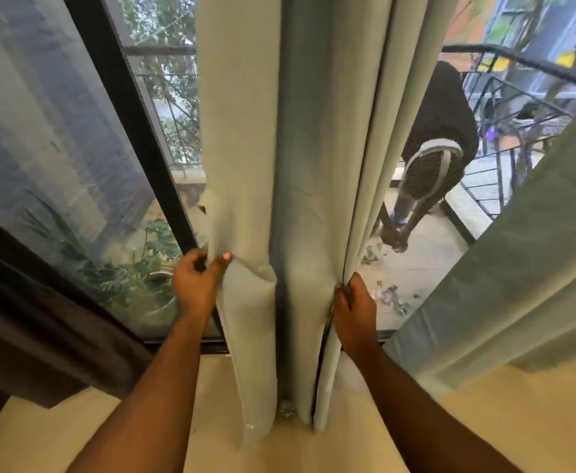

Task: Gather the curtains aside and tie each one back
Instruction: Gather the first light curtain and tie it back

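A pale green curtain (300, 165) hangs in folds straight ahead, reaching the cream floor. My left hand (196, 281) pinches its left edge between thumb and fingers at about waist height. My right hand (354, 308) grips its right edge at the same height, fingers wrapped round the fold. The cloth is bunched between the two hands. A second pale green curtain (518, 261) slants across the right side, untouched. A dark brown curtain (40, 329) hangs at the lower left. No tie-back is visible.
A black-framed glass door (133, 124) stands behind the curtains, with plants outside. Through the gap on the right a person (440, 155) bends over on a tiled balcony with a black railing (518, 59) and scattered litter. A small round floor fitting (286, 409) sits at the curtain's foot.
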Available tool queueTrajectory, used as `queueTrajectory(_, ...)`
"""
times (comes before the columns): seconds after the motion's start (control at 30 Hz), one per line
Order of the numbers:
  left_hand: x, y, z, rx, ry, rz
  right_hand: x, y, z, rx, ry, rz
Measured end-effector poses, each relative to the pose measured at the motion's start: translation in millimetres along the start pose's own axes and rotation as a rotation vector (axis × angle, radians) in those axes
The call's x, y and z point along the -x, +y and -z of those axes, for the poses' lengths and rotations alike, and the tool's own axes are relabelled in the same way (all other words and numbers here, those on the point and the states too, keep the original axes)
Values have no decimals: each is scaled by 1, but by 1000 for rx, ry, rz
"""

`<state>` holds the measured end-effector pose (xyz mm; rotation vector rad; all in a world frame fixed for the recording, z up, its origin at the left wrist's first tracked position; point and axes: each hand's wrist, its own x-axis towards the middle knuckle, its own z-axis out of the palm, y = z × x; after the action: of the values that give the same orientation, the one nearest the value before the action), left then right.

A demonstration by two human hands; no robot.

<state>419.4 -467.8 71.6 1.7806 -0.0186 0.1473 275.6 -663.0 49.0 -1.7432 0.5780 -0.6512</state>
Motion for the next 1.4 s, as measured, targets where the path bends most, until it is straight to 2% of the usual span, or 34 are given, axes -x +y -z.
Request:
queueTrajectory(0.03, -6, -2, 4, -50, 20, -34, 0, -1, -2, -8, -1, -11)
queueTrajectory(0.1, -12, 1, 4, 30, -82, 44, -1, -2, -5, -8, -19, -22)
queueTrajectory(0.2, -4, 19, -13, 440, -340, 418, -8, -2, -9, 4, -74, -36)
queueTrajectory(0.27, 13, 26, -25, 468, -524, 630, -13, -4, -10, -5, -95, -37)
queueTrajectory(0.33, 29, 25, -33, 347, -705, 640, -13, -4, -10, 15, -110, -13)
queueTrajectory(0.4, 40, 22, -40, 267, -797, 511, -11, -3, -7, 14, -143, -13)
queueTrajectory(0.5, 44, 17, -54, 195, -673, 303, -5, -6, 2, -11, -187, 11)
queueTrajectory(0.63, 63, 16, -82, 128, -272, 32, 0, -6, 9, 2, -231, 29)
queueTrajectory(0.7, 73, 20, -93, -27, -76, -82, 1, -7, 11, 54, -214, 34)
queueTrajectory(0.83, 72, 28, -96, -266, 218, -64, -1, -6, 17, 106, -143, 49)
queueTrajectory(0.9, 76, 36, -97, -262, 199, -37, -1, -3, 19, 123, -125, 49)
queueTrajectory(1.07, 113, 39, -92, 377, -86, 173, 3, -3, 25, 141, -186, 42)
queueTrajectory(1.1, 124, 37, -90, 406, -131, 158, 4, -5, 26, 138, -210, 34)
queueTrajectory(1.2, 141, 39, -96, 294, -230, 41, 5, -11, 27, 132, -243, 43)
queueTrajectory(1.4, 118, 23, -107, 243, -233, 16, 13, -14, 31, 87, -284, 81)
